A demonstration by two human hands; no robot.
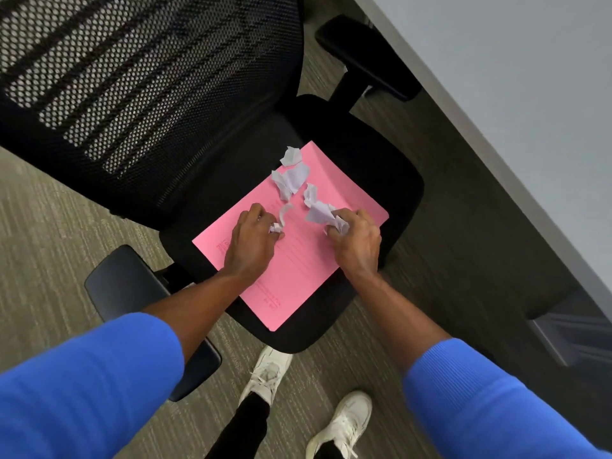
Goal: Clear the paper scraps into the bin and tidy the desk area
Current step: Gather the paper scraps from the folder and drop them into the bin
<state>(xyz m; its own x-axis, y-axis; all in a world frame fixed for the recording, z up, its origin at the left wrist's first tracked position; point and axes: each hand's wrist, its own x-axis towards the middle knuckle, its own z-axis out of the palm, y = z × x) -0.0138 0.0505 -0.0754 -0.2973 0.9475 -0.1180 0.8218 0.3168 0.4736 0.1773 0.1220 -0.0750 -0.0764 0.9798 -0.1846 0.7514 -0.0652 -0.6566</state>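
Right, both hands down on a pink sheet on the office chair seat: left hand pinches a thin paper strip, right hand clenches a crumpled wad. Two loose scraps lie just beyond. Grey desk at right, w/ carpet below.

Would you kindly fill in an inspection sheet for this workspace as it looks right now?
Surface: black chair seat, pink sheet lying flat on it.
Job's things: loose crumpled paper scraps on the sheet's far end; no bin in view.
Clutter: nothing seen beyond the scraps.
Grips: left hand closed on a small scrap; right hand closed on a larger scrap.
Cables: nothing seen.
Surroundings: grey desk to the right, carpet, white shoes.
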